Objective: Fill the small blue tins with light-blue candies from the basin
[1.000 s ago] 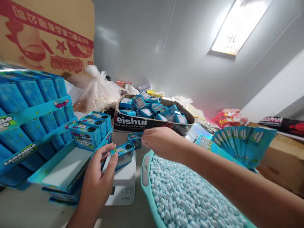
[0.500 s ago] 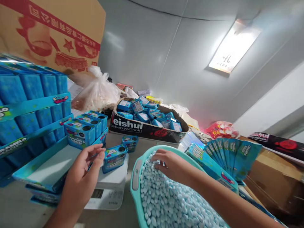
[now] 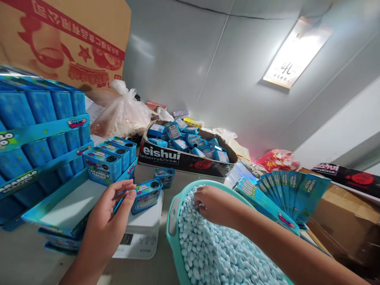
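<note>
- Left hand [image 3: 108, 215]: open; blue tin [image 3: 147, 198] at its 2 o'clock, on white scale [image 3: 147, 224].
- Right hand [image 3: 210, 204]: curled among candies [image 3: 219, 245], 11 o'clock in basin [image 3: 178, 251]; hold cannot be told.

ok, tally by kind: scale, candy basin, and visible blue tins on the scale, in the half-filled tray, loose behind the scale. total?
Scale: 1
Candy basin: 1
Tin on scale: 1
Tins in tray: 3
Loose tin: 1
Total: 7
</note>
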Demonstrator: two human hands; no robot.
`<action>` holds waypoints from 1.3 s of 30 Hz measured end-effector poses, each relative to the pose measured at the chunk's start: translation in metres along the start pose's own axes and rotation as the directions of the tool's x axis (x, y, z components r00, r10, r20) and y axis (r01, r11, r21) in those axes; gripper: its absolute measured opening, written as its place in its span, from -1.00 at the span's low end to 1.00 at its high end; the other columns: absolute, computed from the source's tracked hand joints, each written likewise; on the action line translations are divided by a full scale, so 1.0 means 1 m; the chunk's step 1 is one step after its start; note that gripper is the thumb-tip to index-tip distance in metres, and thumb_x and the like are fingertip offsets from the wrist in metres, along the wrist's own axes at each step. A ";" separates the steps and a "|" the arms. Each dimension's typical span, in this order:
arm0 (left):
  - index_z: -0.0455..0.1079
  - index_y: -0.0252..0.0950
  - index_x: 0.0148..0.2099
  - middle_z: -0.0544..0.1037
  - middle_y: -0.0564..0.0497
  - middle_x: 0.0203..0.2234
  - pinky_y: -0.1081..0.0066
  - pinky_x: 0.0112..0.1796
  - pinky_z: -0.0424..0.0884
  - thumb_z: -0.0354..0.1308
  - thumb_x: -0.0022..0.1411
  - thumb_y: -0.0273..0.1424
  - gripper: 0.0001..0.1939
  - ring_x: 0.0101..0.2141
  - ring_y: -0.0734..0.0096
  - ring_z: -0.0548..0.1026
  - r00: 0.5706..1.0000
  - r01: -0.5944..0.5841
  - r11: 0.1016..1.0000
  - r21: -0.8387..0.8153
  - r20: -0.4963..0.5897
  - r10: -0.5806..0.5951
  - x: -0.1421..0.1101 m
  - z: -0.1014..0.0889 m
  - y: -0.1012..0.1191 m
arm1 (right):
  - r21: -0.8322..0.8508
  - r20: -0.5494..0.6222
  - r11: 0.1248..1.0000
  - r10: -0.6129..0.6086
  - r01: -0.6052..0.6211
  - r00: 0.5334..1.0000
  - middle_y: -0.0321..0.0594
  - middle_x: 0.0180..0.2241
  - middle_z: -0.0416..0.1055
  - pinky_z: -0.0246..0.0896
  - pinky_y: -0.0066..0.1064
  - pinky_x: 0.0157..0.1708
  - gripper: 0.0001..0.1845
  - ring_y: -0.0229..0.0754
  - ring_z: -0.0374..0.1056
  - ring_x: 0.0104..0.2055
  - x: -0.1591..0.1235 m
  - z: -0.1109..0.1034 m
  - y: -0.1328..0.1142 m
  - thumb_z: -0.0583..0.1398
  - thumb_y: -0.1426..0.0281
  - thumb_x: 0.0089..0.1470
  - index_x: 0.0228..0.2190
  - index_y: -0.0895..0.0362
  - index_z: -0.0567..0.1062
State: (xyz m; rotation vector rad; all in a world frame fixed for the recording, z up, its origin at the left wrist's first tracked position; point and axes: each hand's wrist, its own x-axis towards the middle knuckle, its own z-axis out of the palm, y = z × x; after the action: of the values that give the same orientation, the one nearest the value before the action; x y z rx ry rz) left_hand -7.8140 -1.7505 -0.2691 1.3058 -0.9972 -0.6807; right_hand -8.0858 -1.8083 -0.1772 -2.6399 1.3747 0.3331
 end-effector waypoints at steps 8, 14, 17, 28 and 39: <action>0.45 -0.13 0.08 0.57 -0.04 0.01 0.18 0.09 0.39 0.24 0.28 0.07 -0.51 0.10 0.13 0.48 1.000 -0.011 1.000 -0.009 0.018 0.011 -0.004 -0.002 0.004 | -0.176 0.121 0.977 0.143 -0.120 0.982 -0.33 -0.55 0.24 -0.15 -0.37 -0.47 -0.84 -0.31 -0.04 -0.51 0.003 -0.025 -0.022 0.19 0.60 -0.01 -0.55 0.16 0.43; 0.36 -0.11 0.18 0.54 -0.05 0.02 0.16 0.10 0.38 0.21 0.34 0.01 -0.52 0.08 0.18 0.49 0.999 -0.027 0.999 -0.041 0.016 0.028 -0.006 -0.003 0.004 | -0.188 0.176 0.976 0.147 -0.113 0.973 -0.39 -0.57 0.14 -0.12 -0.38 -0.48 -0.74 -0.32 -0.01 -0.52 0.004 -0.029 -0.016 0.17 0.63 0.02 -0.58 0.13 0.29; 0.29 -0.10 0.24 0.54 -0.05 -0.02 0.14 0.06 0.39 0.22 0.34 -0.01 -0.48 0.02 0.18 0.51 1.000 -0.026 0.997 -0.066 0.004 0.027 -0.006 -0.002 0.005 | -0.163 0.099 0.986 0.056 -0.039 0.993 -0.37 -0.54 0.23 -0.04 -0.39 -0.43 -0.74 -0.31 0.09 -0.48 0.010 -0.037 -0.017 0.16 0.64 0.05 -0.58 0.14 0.31; 0.35 -0.07 0.18 0.54 -0.04 0.01 0.19 0.02 0.39 0.23 0.30 0.06 -0.47 0.07 0.16 0.49 0.999 0.032 0.999 -0.035 0.026 -0.031 -0.002 -0.004 0.004 | -0.211 -0.046 0.889 -0.425 0.407 0.904 -0.13 -0.24 0.52 0.21 -0.41 -0.16 -0.78 -0.19 0.37 -0.19 0.081 -0.078 -0.075 0.17 0.63 0.22 -0.38 0.21 0.59; 0.33 -0.09 0.21 0.54 -0.07 0.02 0.23 0.01 0.42 0.25 0.30 0.04 -0.44 0.11 0.14 0.49 0.999 0.034 0.997 -0.063 0.029 -0.032 -0.005 -0.005 0.004 | 0.034 -0.196 0.917 -0.384 0.398 0.902 -0.20 -0.20 0.54 0.23 -0.43 -0.18 -0.72 -0.21 0.41 -0.21 0.094 -0.064 -0.067 0.19 0.62 0.16 -0.15 0.19 0.62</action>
State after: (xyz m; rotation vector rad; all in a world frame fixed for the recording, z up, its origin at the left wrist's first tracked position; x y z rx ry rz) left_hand -7.8124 -1.7429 -0.2659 1.2623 -0.9710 -0.7523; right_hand -7.9702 -1.8594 -0.1383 -2.8549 0.8377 -0.0151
